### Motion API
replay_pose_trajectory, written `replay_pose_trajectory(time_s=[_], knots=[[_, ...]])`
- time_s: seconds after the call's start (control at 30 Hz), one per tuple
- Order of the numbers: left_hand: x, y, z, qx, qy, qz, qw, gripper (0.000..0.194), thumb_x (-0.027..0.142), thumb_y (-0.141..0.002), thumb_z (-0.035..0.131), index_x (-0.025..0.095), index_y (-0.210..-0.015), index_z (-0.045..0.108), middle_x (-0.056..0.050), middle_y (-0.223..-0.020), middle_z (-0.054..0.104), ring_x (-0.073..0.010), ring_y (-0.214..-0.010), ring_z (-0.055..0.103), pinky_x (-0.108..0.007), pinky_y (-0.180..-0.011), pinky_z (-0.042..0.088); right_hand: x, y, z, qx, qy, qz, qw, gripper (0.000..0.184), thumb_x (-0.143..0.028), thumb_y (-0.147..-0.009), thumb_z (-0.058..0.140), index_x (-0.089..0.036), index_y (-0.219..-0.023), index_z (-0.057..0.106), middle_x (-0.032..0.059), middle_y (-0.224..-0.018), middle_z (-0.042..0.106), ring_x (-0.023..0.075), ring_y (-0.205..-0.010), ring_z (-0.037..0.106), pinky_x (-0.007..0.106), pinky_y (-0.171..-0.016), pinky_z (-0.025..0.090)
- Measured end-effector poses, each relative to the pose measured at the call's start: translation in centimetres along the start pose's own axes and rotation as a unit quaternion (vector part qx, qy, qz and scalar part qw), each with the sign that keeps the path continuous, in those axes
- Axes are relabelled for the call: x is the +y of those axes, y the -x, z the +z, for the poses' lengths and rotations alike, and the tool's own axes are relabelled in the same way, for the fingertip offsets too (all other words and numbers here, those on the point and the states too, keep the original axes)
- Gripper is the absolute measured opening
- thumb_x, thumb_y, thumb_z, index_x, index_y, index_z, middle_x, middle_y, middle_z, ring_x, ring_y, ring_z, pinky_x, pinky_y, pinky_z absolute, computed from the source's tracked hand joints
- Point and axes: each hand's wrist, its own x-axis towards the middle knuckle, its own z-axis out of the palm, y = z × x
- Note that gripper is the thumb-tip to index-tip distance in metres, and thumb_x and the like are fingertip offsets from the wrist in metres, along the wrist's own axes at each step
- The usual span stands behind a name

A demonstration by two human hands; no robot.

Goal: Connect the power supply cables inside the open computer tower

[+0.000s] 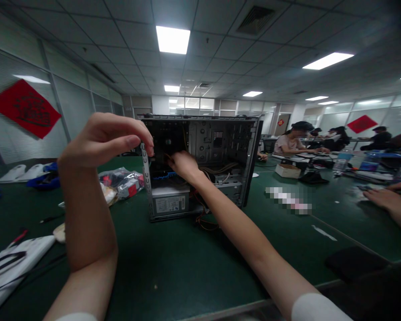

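An open computer case [250, 160] stands upright on the green table, its inside facing me. My left hand [110, 136] is at its left edge, with the fingers bent over the metal frame and the thumb alongside. Into the case reaches my right hand [184, 165], its fingers closed near the dark motherboard area; what they hold is hidden in shadow. Below that hand lie a blue-lit strip [167, 175] and the power supply [170, 203] with its label. Loose cables [207, 223] hang out at the bottom of the case.
Plastic bags of parts [125, 183] lie left of the case, near blue gloves [45, 179]. A white board with black cables [20, 263] is at the front left. A co-worker's hands [387, 196] are at the right, and a wooden box [287, 170] stands farther back.
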Motion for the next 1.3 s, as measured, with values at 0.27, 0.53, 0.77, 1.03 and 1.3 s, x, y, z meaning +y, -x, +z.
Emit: replay_pose_trajectory(time_s=[0.27, 0.53, 0.77, 1.03, 1.3], knots=[[-2.3, -0.3, -0.7, -0.001, 0.002, -0.014, 1.000, 0.012, 0.034, -0.091, 0.065, 0.027, -0.092, 0.075, -0.002, -0.081, 0.074, -0.0195, -0.073, 0.067, -0.036, -0.064, 0.055, 0.1, -0.1, 0.1, 0.000, -0.005, -0.013, 1.000, 0.035, -0.037, -0.101, 0.049, -0.015, -0.111, 0.075, 0.0171, -0.108, 0.074, 0.0282, -0.097, 0.071, 0.032, -0.081, 0.053], [-2.3, -1.0, -0.1, -0.031, -0.028, -0.067, 0.997, 0.014, 0.034, -0.091, 0.065, 0.024, -0.092, 0.074, -0.003, -0.083, 0.074, -0.0175, -0.076, 0.067, -0.031, -0.069, 0.058, -0.2, -0.1, 0.2, -0.010, 0.000, -0.001, 1.000, 0.037, -0.038, -0.102, 0.048, -0.016, -0.115, 0.074, 0.0172, -0.109, 0.074, 0.0288, -0.099, 0.071, 0.033, -0.082, 0.054], [-2.5, -1.1, 0.3, -0.018, -0.047, -0.072, 0.996, 0.016, 0.031, -0.090, 0.064, 0.020, -0.091, 0.075, -0.005, -0.082, 0.074, -0.0182, -0.076, 0.071, -0.026, -0.068, 0.057, -0.7, -0.1, 0.1, -0.015, 0.000, -0.004, 1.000, 0.036, -0.035, -0.102, 0.047, -0.014, -0.117, 0.073, 0.0200, -0.112, 0.072, 0.0305, -0.102, 0.070, 0.035, -0.086, 0.053], [-2.2, -1.5, 0.9, -0.028, -0.055, -0.077, 0.995, 0.016, 0.034, -0.089, 0.066, 0.022, -0.090, 0.076, -0.005, -0.081, 0.074, -0.0191, -0.075, 0.071, -0.026, -0.067, 0.057, -2.0, -0.8, 0.6, -0.001, -0.015, -0.024, 1.000, 0.034, -0.027, -0.101, 0.044, -0.015, -0.113, 0.073, 0.0190, -0.108, 0.073, 0.0302, -0.098, 0.071, 0.034, -0.083, 0.054], [-2.4, -2.0, 1.7, -0.073, -0.023, -0.076, 0.994, 0.026, 0.047, -0.091, 0.066, 0.023, -0.090, 0.076, -0.007, -0.083, 0.075, -0.0213, -0.078, 0.072, -0.028, -0.070, 0.058, -0.9, -0.7, 0.7, -0.011, -0.016, -0.005, 1.000, 0.040, -0.036, -0.106, 0.038, -0.016, -0.125, 0.068, 0.0187, -0.119, 0.070, 0.0288, -0.108, 0.068, 0.035, -0.091, 0.051]])
